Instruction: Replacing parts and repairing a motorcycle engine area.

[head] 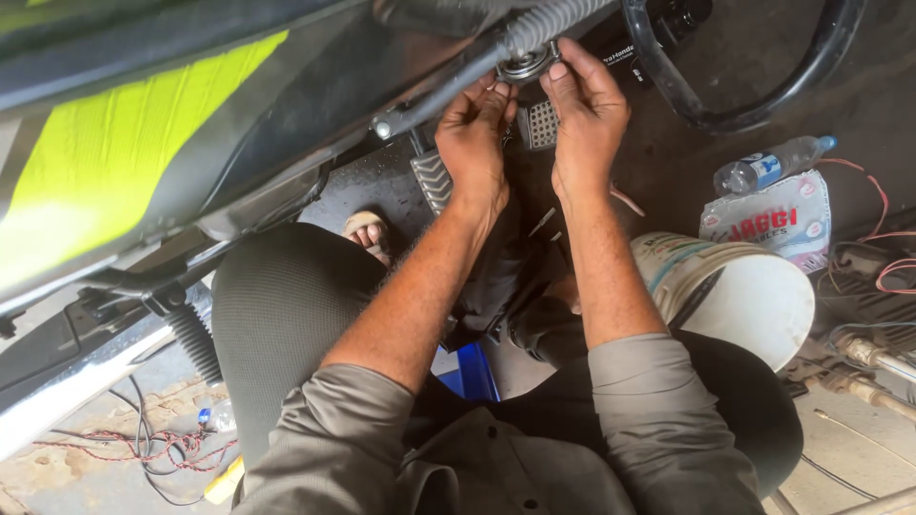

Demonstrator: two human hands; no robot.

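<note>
One view only, a camera on the person's head, so we look steeply down over the sleeves and forearms to the ground. We face forward and down, with the left hand [474, 143] and right hand [589, 114] just above mid-frame at arm's reach. Close range: knees fill the lower frame, a vehicle body [143, 143] crowds the upper left, a white bucket [744, 296] sits right.
</note>
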